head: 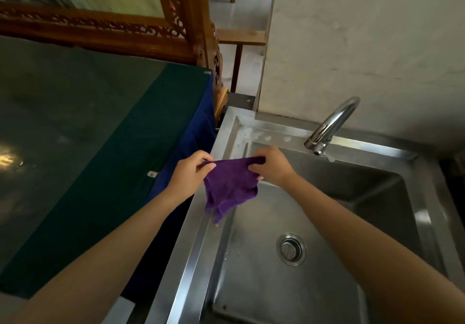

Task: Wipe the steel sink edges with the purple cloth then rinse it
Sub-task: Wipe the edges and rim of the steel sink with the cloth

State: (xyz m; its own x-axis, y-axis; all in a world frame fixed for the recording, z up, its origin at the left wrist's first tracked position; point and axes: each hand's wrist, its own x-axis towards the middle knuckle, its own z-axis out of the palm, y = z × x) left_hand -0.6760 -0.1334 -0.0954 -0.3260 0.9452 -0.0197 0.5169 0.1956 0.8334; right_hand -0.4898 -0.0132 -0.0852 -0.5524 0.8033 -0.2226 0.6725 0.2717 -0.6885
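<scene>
The purple cloth (pixel 229 185) hangs stretched between the two sets of fingers, its lower corner drooping below them onto or just above the left rim of the steel sink (pixel 196 248). The left hand (pixel 190 174) pinches one top corner in curled fingers, and the right hand (pixel 273 165) curls round the other. To wipe well, I would gather the cloth into a pad under one hand's fingers and press it flat along each rim, saving the faucet (pixel 332 122) beyond the right fingers for rinsing.

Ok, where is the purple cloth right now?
In the head view the purple cloth hangs near centre, pinched between the left hand and right hand over the left rim of the steel sink, left of the tap.
</scene>
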